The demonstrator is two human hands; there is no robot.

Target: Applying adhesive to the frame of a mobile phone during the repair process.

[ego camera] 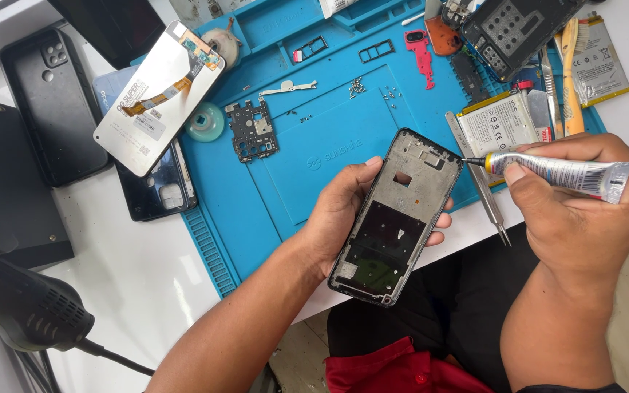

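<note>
Two hands busy: left hand fingers wrapped round a stripped phone frame above the blue mat, right hand fingers pinching a glue tube, nozzle at the frame's top corner, looks like gluing, steady bead needed.

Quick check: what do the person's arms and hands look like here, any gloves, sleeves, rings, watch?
Both are bare. The left hand and the right hand have no gloves, and no rings show on the visible fingers. Both forearms are uncovered, with no sleeves in view and no watch or band on either wrist. Nails are short and unpainted.
</note>
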